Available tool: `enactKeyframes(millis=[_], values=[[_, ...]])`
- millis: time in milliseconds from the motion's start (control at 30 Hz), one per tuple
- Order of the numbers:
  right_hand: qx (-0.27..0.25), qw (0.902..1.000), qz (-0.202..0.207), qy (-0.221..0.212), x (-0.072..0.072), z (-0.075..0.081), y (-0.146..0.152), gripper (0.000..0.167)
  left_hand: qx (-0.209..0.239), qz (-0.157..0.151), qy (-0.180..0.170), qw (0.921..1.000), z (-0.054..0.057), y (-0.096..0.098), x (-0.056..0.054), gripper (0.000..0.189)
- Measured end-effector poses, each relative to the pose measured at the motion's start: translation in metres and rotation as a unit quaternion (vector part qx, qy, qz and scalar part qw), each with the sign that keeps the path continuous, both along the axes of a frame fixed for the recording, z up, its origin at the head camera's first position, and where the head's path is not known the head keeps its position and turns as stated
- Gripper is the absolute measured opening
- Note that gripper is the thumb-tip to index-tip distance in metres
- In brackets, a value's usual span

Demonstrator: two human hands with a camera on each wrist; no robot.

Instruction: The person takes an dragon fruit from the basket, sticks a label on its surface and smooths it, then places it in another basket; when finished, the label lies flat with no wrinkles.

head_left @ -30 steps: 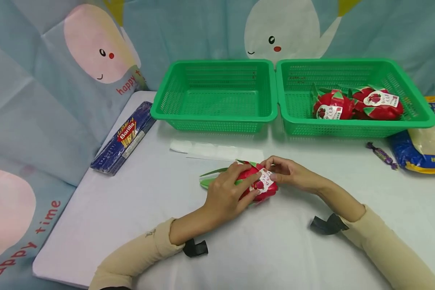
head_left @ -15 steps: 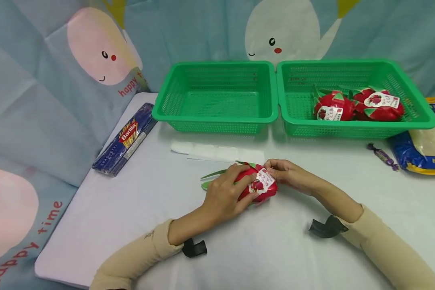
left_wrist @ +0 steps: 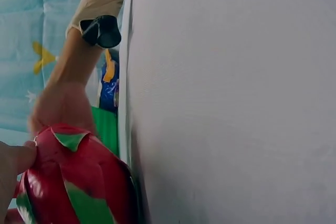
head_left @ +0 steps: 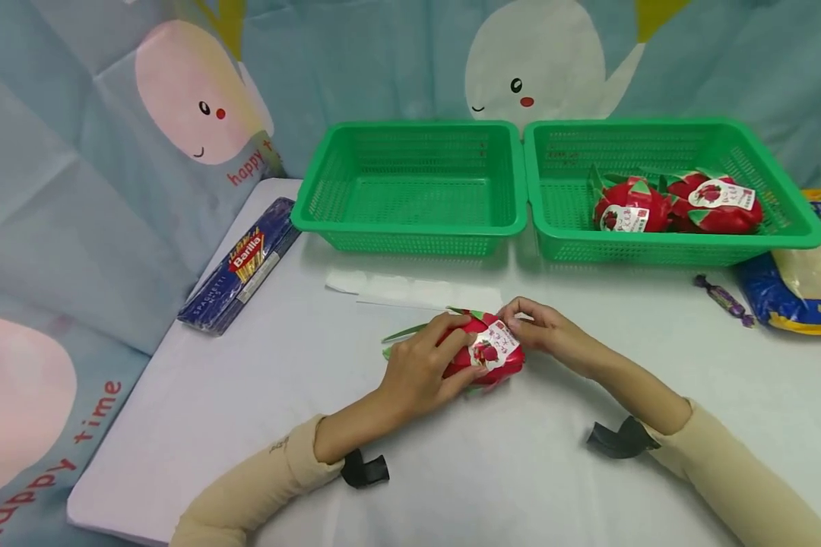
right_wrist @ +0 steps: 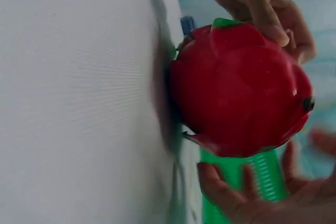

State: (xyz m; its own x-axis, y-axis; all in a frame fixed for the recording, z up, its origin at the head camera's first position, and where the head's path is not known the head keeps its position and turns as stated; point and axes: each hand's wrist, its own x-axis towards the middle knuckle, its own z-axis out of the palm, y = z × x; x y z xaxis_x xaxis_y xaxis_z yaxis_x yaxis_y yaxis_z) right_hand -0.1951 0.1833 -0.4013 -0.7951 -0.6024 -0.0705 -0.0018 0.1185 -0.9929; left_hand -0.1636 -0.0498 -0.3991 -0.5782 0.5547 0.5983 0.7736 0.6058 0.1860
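Observation:
A red dragon fruit (head_left: 465, 342) with green leaf tips lies on its side on the white table. My left hand (head_left: 417, 372) grips it from above, fingers curved over its leafy end. On the fruit's upper side is a white label (head_left: 494, 346) with a fruit picture and writing. My right hand (head_left: 543, 334) is at the label's far-right corner, its fingertips close to or touching it. In the right wrist view, the right hand's fingers (right_wrist: 218, 190) are spread apart and partly blurred beside the fruit (right_wrist: 241, 87); actual contact is unclear there.
Beyond the fruit lies a white paper strip (head_left: 417, 289). Two green baskets stand behind: the left basket (head_left: 410, 226) and the right basket (head_left: 677, 237), which holds two labelled dragon fruits (head_left: 632, 205). A spaghetti box (head_left: 239, 266) lies left; a wrapped candy (head_left: 724, 298) and a blue-yellow bag (head_left: 807, 281) lie right.
The left fingers have drawn back leftward off the label, showing more of it. The right hand stays at the label's corner with small finger movements. The whole head view has shifted slightly.

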Motion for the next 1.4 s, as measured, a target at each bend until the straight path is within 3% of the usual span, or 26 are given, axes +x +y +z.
enactKeyframes(millis=[67,133,167,267,300,367,467,667,733,800,900,967,1000,1033,1100,1200,1233,1267,1333,1400], values=[[0.007,0.9973,-0.023,0.069,0.007,0.001,-0.001,0.018,0.005,-0.008,-0.003,1.0,0.0,-0.001,-0.001,0.035],[0.022,0.987,-0.049,0.151,0.016,0.0,-0.003,0.032,0.009,-0.015,-0.007,0.9998,-0.001,-0.002,-0.002,0.035],[0.034,0.9785,-0.066,0.192,0.021,-0.001,-0.004,0.038,0.012,-0.017,-0.007,0.9998,-0.001,-0.002,-0.002,0.035],[0.089,0.9371,-0.118,0.316,0.033,-0.005,-0.007,0.05,0.019,-0.019,-0.009,0.9996,-0.003,-0.003,-0.001,0.034],[0.105,0.9256,-0.131,0.339,0.035,-0.007,-0.008,0.054,0.02,-0.017,-0.009,0.9996,-0.003,-0.003,-0.001,0.034],[0.116,0.9135,-0.144,0.362,0.037,-0.011,-0.009,0.061,0.025,-0.015,-0.004,0.9996,-0.004,-0.004,-0.001,0.034],[0.101,0.9123,-0.149,0.368,0.039,-0.014,-0.006,0.063,0.03,-0.009,-0.001,0.9995,-0.004,-0.005,-0.001,0.034],[0.105,0.8643,-0.143,0.471,0.042,-0.011,-0.001,0.057,0.014,-0.003,0.031,0.9994,-0.005,-0.004,-0.002,0.028],[0.118,0.8663,-0.122,0.47,0.041,-0.01,-0.001,0.059,-0.005,-0.004,0.063,0.998,-0.006,-0.003,-0.001,0.026],[0.135,0.8745,-0.107,0.453,0.038,-0.01,-0.001,0.061,-0.029,-0.002,0.097,0.9948,-0.007,-0.002,0.0,0.029],[0.16,0.8867,-0.108,0.42,0.035,-0.011,0.0,0.066,-0.051,0.002,0.114,0.9922,-0.01,-0.001,0.001,0.036],[0.151,0.8918,-0.118,0.41,0.033,-0.01,0.0,0.064,-0.049,0.007,0.099,0.9939,-0.01,0.0,0.0,0.039],[0.144,0.89,-0.125,0.414,0.033,-0.009,0.001,0.061,-0.042,0.006,0.088,0.9952,-0.009,-0.001,-0.001,0.04],[0.145,0.8814,-0.134,0.429,0.034,-0.008,0.001,0.058,-0.036,0.004,0.078,0.9963,-0.009,-0.001,-0.001,0.04],[0.151,0.8537,-0.138,0.479,0.036,-0.004,0.0,0.047,-0.019,-0.005,0.058,0.9981,-0.007,-0.003,-0.002,0.04],[0.162,0.7863,-0.132,0.581,0.035,0.005,-0.002,0.035,-0.001,-0.03,0.025,0.9992,-0.002,-0.006,-0.006,0.035],[0.158,0.7682,-0.125,0.608,0.034,0.008,-0.004,0.034,0.004,-0.037,0.01,0.9992,0.001,-0.007,-0.008,0.033],[0.146,0.7589,-0.111,0.625,0.032,0.011,-0.005,0.032,0.01,-0.044,-0.007,0.9989,0.003,-0.009,-0.011,0.031],[0.116,0.7601,-0.083,0.634,0.028,0.016,-0.009,0.027,0.024,-0.055,-0.049,0.997,0.01,-0.012,-0.019,0.028],[0.112,0.7846,-0.058,0.607,0.025,0.02,-0.013,0.027,0.043,-0.058,-0.108,0.9914,0.016,-0.016,-0.03,0.024]])
